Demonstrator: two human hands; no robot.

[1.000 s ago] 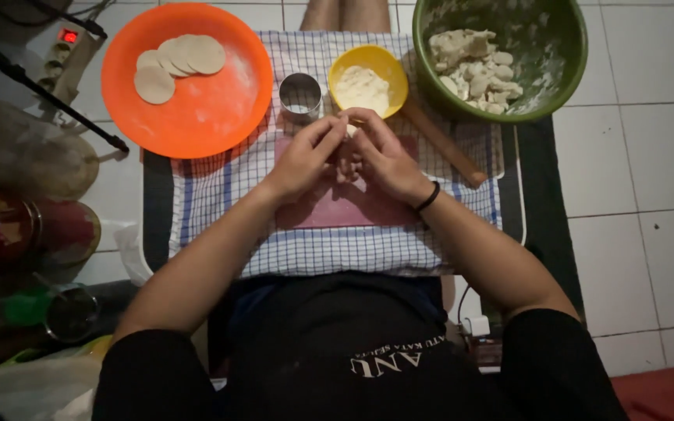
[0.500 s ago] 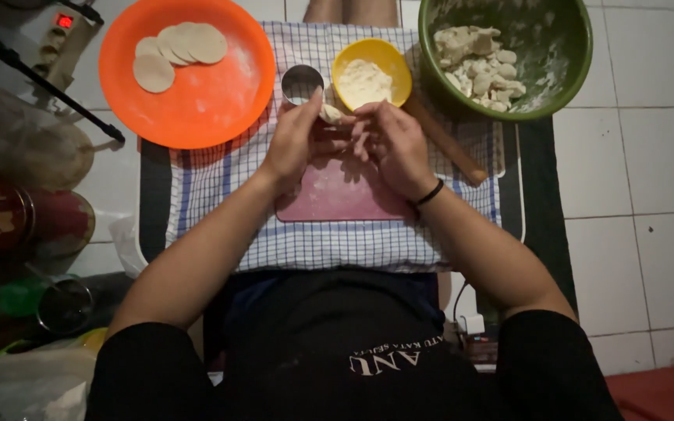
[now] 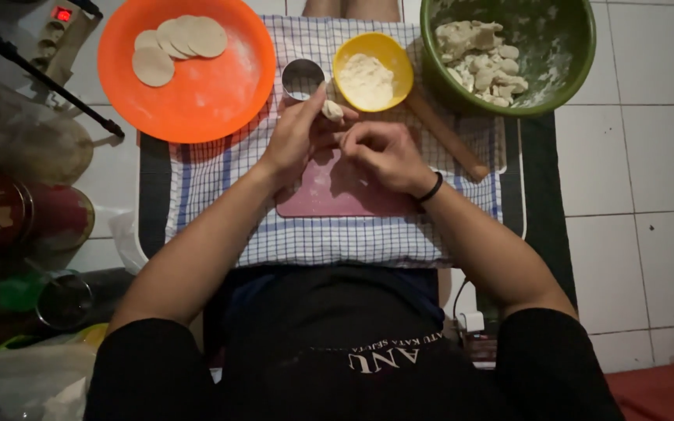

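Dough lump (image 3: 331, 110) sits pinched in our left hand (image 3: 296, 134) fingertips, right hand (image 3: 384, 152) grip closed beside it at three o'clock. We judge it soft, light, tacky; best held lightly by its edges. Pink board (image 3: 337, 191) lies below, yellow flour bowl (image 3: 374, 72) at twelve.

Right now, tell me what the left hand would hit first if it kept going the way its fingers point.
Probably the yellow bowl of flour; the left hand, holding a dough piece, points up-right toward it.
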